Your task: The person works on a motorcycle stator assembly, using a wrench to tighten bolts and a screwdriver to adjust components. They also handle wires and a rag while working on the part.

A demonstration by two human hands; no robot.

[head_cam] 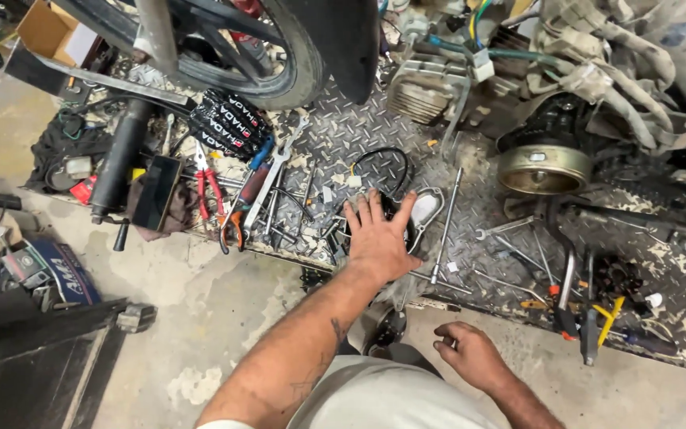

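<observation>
The person's left hand (379, 234) lies flat with fingers spread on a dark round part (397, 213) that rests on the checkered steel plate (343, 131), and it is not closed around anything; the palm covers most of the part, so its exact form cannot be told. Just past the fingertips a thin black cable (383, 159) loops away from it, and just to the thumb side sits a pale oval metal cover (425, 208). The part looks like rigid metal, probably dense for its size and likely oily from the surrounding grime, so it would want a wrapped grip around its outer rim rather than a pinch from above; the cable is limp and would trail or snag if the part were lifted by it. A long slim rod (445, 226) lies just beyond the cover. The right hand (470, 353) hangs well back from the plate, near the person's knee, its fingers curled loosely; whether it holds something small cannot be told. Red-handled pliers (210, 191) and wrenches (273, 179) lie further out on the little-finger side.
</observation>
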